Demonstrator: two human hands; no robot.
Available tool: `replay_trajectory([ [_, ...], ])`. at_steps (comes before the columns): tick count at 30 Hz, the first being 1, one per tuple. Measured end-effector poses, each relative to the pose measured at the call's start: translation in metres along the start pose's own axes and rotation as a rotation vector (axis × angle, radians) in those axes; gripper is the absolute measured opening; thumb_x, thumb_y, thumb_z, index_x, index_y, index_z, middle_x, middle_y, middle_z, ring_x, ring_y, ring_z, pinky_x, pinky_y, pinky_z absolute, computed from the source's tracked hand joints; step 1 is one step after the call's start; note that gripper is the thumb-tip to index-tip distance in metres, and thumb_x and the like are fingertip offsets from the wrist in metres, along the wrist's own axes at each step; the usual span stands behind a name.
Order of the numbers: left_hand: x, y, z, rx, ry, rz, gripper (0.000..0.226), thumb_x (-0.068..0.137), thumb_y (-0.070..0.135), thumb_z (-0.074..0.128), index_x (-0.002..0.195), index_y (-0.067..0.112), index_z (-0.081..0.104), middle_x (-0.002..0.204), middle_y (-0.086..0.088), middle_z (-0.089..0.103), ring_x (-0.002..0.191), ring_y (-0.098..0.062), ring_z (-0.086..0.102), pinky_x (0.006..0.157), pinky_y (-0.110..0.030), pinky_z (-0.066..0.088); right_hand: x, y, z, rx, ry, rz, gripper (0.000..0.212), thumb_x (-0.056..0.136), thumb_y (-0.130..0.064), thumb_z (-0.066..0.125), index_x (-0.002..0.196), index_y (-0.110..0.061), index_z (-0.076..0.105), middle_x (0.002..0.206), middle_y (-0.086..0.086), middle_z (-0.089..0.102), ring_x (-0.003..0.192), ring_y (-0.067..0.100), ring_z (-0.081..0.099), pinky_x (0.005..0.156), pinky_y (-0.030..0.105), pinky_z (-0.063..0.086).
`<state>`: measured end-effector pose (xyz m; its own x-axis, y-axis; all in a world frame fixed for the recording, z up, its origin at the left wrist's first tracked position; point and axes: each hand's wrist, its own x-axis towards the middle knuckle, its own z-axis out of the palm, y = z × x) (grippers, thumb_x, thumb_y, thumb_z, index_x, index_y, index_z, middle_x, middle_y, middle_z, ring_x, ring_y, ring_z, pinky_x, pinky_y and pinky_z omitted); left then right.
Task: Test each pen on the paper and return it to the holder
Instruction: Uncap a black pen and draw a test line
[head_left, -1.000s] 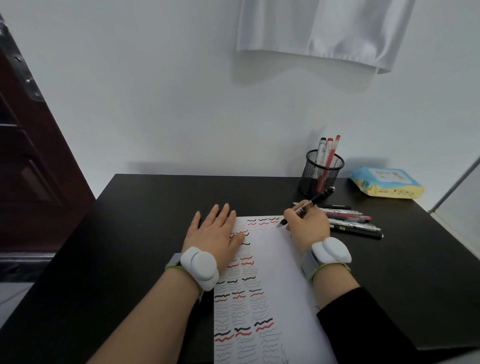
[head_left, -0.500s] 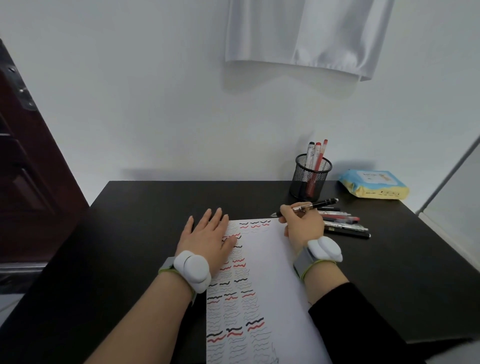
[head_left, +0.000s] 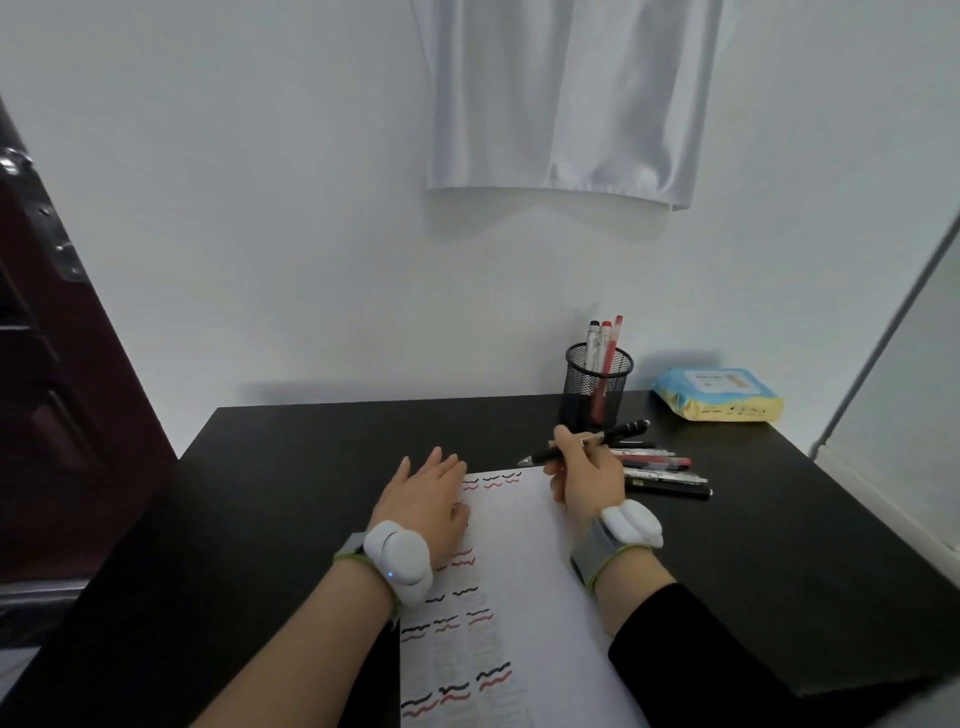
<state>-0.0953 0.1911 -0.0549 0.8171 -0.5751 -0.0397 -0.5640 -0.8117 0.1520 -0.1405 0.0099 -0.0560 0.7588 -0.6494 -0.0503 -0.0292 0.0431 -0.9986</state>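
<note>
I am observing a black pen (head_left: 587, 444) lying near-horizontal above the top edge of the paper (head_left: 524, 571), which is carrying rows of black and red squiggles. The black mesh holder (head_left: 597, 387) is standing upright behind, holding three pens (head_left: 604, 343); further pens (head_left: 662, 470) are lying beside the sheet.

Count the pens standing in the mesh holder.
3. All stand together in the black mesh holder at the desk's back edge: a white pen with dark cap, a white pen with red cap, a red pen. Shorter ones may be hidden.

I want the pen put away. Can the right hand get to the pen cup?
Probably yes. The right hand holds the pen just in front of the cup, with nothing between them.
</note>
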Motion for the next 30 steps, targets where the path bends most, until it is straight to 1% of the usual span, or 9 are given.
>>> replay_trajectory([
  [6, 0.013, 0.028, 0.001, -0.018, -0.002, 0.04, 0.051, 0.101, 0.026, 0.031, 0.151, 0.016, 0.022, 0.16, 0.001, 0.015, 0.148, -0.017, 0.005, 0.121, -0.038, 0.005, 0.001, -0.005, -0.005, 0.145, 0.03, 0.065, 0.045, 0.101, -0.034, 0.045, 0.077, -0.003, 0.066, 0.064, 0.012, 0.06, 0.052, 0.019, 0.051, 0.049, 0.027, 0.043],
  [10, 0.022, 0.045, 0.01, -0.024, -0.063, 0.048, 0.056, 0.102, 0.035, 0.027, 0.153, 0.016, 0.012, 0.162, -0.001, 0.006, 0.148, -0.017, 0.0, 0.121, -0.04, 0.003, 0.011, -0.008, -0.009, 0.298, -0.03, 0.099, 0.028, 0.096, -0.008, 0.046, 0.082, -0.003, 0.071, 0.088, 0.014, 0.068, 0.079, 0.022, 0.064, 0.079, 0.032, 0.055],
  [12, 0.025, 0.054, 0.014, -0.003, -0.107, 0.076, 0.059, 0.102, 0.038, 0.024, 0.153, 0.016, 0.004, 0.162, 0.0, -0.001, 0.148, -0.015, -0.003, 0.121, -0.041, 0.0, 0.013, -0.018, -0.012, 0.516, -0.113, 0.113, 0.031, 0.093, 0.007, 0.035, 0.091, 0.003, 0.066, 0.086, 0.016, 0.065, 0.069, 0.019, 0.066, 0.066, 0.027, 0.056],
  [14, 0.029, 0.061, 0.018, 0.045, -0.122, 0.097, 0.06, 0.103, 0.041, 0.021, 0.153, 0.017, -0.001, 0.161, 0.001, -0.006, 0.148, -0.015, -0.007, 0.12, -0.042, -0.004, 0.014, -0.029, -0.021, 0.631, -0.151, 0.095, 0.034, 0.09, 0.01, 0.032, 0.099, 0.003, 0.064, 0.088, 0.016, 0.064, 0.062, 0.016, 0.061, 0.053, 0.025, 0.045],
  [16, 0.032, 0.061, 0.019, 0.077, -0.129, 0.099, 0.06, 0.103, 0.041, 0.019, 0.153, 0.019, -0.002, 0.161, 0.002, -0.008, 0.148, -0.014, -0.009, 0.119, -0.042, -0.006, 0.018, -0.04, -0.031, 0.706, -0.208, 0.071, 0.028, 0.092, -0.001, 0.039, 0.101, -0.004, 0.065, 0.095, 0.012, 0.067, 0.064, 0.016, 0.056, 0.055, 0.028, 0.037],
  [18, 0.037, 0.061, 0.017, 0.084, -0.152, 0.089, 0.06, 0.102, 0.04, 0.02, 0.153, 0.019, -0.003, 0.161, 0.002, -0.009, 0.148, -0.015, -0.01, 0.119, -0.043, -0.006, 0.025, -0.051, -0.043, 0.754, -0.262, 0.071, 0.027, 0.095, -0.029, 0.047, 0.093, -0.011, 0.066, 0.094, 0.01, 0.068, 0.065, 0.018, 0.054, 0.059, 0.03, 0.035],
  [20, 0.04, 0.061, 0.014, 0.097, -0.157, 0.087, 0.061, 0.102, 0.04, 0.021, 0.153, 0.018, -0.003, 0.161, 0.002, -0.009, 0.148, -0.015, -0.009, 0.119, -0.044, -0.006, 0.035, -0.059, -0.052, 0.8, -0.274, 0.078, 0.052, 0.089, -0.06, 0.047, 0.077, -0.013, 0.064, 0.083, 0.009, 0.066, 0.064, 0.021, 0.053, 0.06, 0.032, 0.035],
  [22, 0.045, 0.068, 0.012, 0.099, -0.14, 0.103, 0.061, 0.102, 0.042, 0.022, 0.153, 0.017, -0.002, 0.161, 0.001, -0.008, 0.148, -0.015, -0.008, 0.12, -0.043, -0.006, 0.044, -0.064, -0.058, 0.829, -0.272, 0.1, 0.064, 0.081, -0.075, 0.045, 0.063, -0.014, 0.054, 0.072, 0.007, 0.059, 0.062, 0.021, 0.049, 0.061, 0.033, 0.033],
  [30, 0.056, 0.084, 0.028, 0.064, -0.093, 0.057, 0.067, 0.1, 0.052, 0.015, 0.153, 0.014, 0.001, 0.161, -0.001, -0.006, 0.148, -0.016, -0.01, 0.12, -0.042, -0.005, 0.054, -0.067, -0.058, 0.832, -0.351, 0.082, 0.052, 0.081, -0.062, 0.042, 0.057, -0.017, 0.033, 0.063, 0.002, 0.039, 0.056, 0.017, 0.028, 0.059, 0.032, 0.024],
])
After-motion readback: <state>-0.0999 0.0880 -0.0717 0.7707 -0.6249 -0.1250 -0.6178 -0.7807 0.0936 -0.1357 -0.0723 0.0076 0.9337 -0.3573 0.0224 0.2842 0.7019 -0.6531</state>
